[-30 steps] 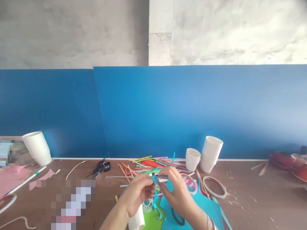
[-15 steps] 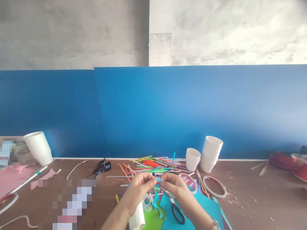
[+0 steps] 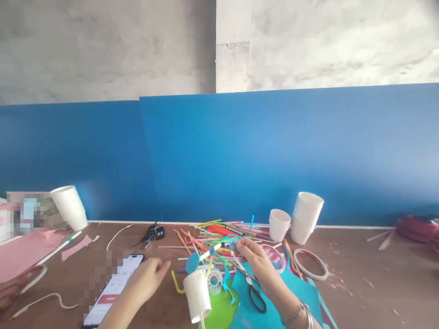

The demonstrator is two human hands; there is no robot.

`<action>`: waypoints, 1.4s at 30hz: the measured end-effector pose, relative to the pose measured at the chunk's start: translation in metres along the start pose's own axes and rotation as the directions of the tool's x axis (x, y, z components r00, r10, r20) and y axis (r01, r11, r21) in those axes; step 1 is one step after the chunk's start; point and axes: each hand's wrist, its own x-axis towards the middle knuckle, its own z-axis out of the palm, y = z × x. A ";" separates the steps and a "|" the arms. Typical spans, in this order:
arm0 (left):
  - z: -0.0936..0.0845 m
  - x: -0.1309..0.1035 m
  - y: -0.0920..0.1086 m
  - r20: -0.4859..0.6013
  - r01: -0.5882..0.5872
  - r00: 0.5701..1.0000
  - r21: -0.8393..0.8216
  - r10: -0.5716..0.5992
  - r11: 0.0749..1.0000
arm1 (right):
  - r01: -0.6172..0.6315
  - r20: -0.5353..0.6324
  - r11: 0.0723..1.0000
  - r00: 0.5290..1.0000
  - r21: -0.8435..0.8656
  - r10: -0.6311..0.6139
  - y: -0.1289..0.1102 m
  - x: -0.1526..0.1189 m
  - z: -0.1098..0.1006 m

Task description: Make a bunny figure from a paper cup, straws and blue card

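Where the right hand (image 3: 253, 256) pinches, small blue disc (image 3: 232, 244), roundish, partly covered

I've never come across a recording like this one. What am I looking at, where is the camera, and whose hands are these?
There is no machine here: these are a person's bare hands, seen by one camera worn on that person's head, looking forward and down. The right hand pinches a small blue piece at the fingertips. The left hand is beside a phone; I can't see it holding anything. On the brown table are a pile of colored straws, scissors, a tape roll, blue paper, green paper and several white cups.
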 end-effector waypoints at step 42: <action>0.048 -0.004 0.082 0.213 -0.083 0.936 -0.638 0.280 0.765 | 0.429 0.318 0.730 0.900 -0.532 -0.298 -0.032 0.025 0.035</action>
